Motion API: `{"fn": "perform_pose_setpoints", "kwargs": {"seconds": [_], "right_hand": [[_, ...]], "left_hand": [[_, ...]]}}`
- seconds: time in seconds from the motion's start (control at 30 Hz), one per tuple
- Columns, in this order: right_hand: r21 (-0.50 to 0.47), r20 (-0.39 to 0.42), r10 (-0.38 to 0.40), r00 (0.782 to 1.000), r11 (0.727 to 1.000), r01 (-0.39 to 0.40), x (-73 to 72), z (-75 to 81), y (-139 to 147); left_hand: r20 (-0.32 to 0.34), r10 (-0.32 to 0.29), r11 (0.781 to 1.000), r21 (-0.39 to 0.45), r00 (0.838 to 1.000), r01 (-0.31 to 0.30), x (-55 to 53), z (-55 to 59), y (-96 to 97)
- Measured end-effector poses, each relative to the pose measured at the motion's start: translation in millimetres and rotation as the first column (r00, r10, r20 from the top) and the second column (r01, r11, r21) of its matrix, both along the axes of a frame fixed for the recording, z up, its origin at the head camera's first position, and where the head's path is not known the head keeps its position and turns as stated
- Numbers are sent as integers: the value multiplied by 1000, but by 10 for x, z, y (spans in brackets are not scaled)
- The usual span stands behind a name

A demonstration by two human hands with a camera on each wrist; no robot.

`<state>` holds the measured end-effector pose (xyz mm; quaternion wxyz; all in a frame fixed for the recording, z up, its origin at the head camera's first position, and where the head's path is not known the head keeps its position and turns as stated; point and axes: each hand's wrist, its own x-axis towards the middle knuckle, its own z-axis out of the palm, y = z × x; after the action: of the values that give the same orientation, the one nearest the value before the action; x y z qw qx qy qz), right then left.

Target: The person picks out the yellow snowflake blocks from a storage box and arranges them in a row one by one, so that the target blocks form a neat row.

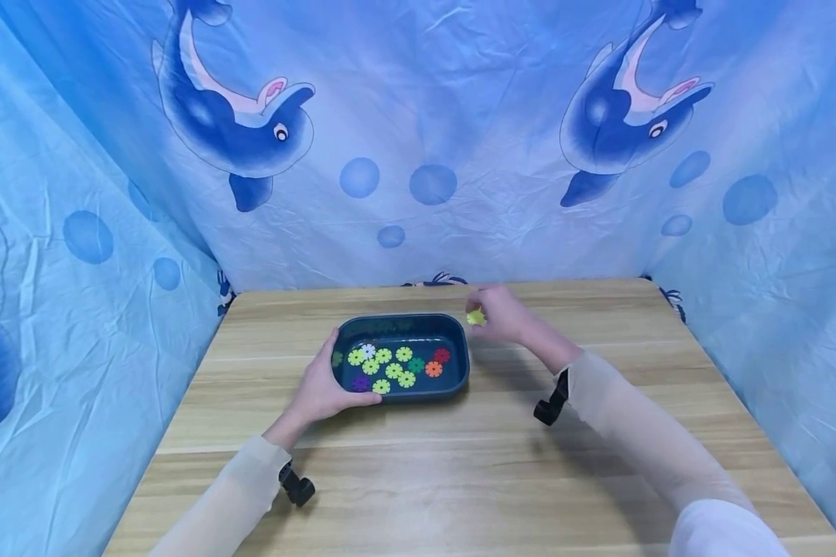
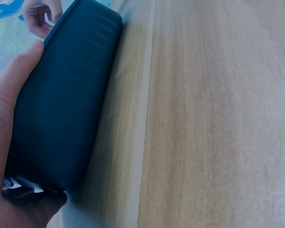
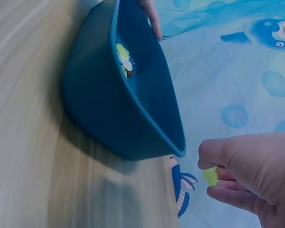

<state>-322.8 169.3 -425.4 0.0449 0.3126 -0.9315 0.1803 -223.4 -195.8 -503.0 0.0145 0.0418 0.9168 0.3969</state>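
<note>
A dark teal plastic basin (image 1: 418, 398) holds several small flower-shaped plastic discs, mostly yellow-green (image 1: 394, 370), with a white one (image 1: 368, 350), a purple one (image 1: 361, 383), an orange one (image 1: 433, 369), a red one (image 1: 442, 355) and a dark green one (image 1: 416, 364). My left hand (image 1: 322, 387) grips the basin's left end, its thumb along the front rim in the left wrist view. Just beyond the basin's right end, my right hand (image 1: 503, 313) pinches a yellow-green flower-shaped disc (image 3: 210, 176) between thumb and fingers, above the tabletop.
The basin stands on a wood-grain table (image 1: 418, 472), toward its far edge. Blue curtains (image 1: 404, 100) printed with dolphins and bubbles close off the back and both sides. Each wrist carries a small black camera mount (image 1: 296, 487).
</note>
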Motion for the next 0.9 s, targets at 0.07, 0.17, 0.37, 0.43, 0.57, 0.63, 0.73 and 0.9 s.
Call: {"fn": "perform_pose_setpoints", "kwargs": {"seconds": [0.07,0.17,0.37,0.43,0.57,0.63,0.73,0.9], "right_hand": [[-1,-1,4,1000,1000,-4,9,-22,40],[1,6,5,1000,1000,-5,28,-54,86],[15,18,-6,1000,1000,5,56,-115,136],[11,13,1,1000,1000,-1,64,-135,145],[5,9,15,1000,1000,-15,82,-187,166],[7,13,17,1000,1000,-18,89,-218,181],[13,25,19,1000,1000,-19,94,-260,203],[25,29,22,999,999,-23,98,-336,232]], "left_hand": [[2,0,1000,-4,1000,0,2,-3,3],[1,-2,1000,-4,1000,2,3,-5,8],[-7,-5,1000,3,1000,5,10,-7,8],[-8,-6,1000,4,1000,6,14,-8,4],[-9,-6,1000,7,1000,6,18,-13,-6],[-10,-6,1000,10,1000,6,17,-16,-7],[-11,-5,1000,11,1000,5,14,-19,-7],[-13,-3,1000,6,1000,3,8,-22,-8]]}}
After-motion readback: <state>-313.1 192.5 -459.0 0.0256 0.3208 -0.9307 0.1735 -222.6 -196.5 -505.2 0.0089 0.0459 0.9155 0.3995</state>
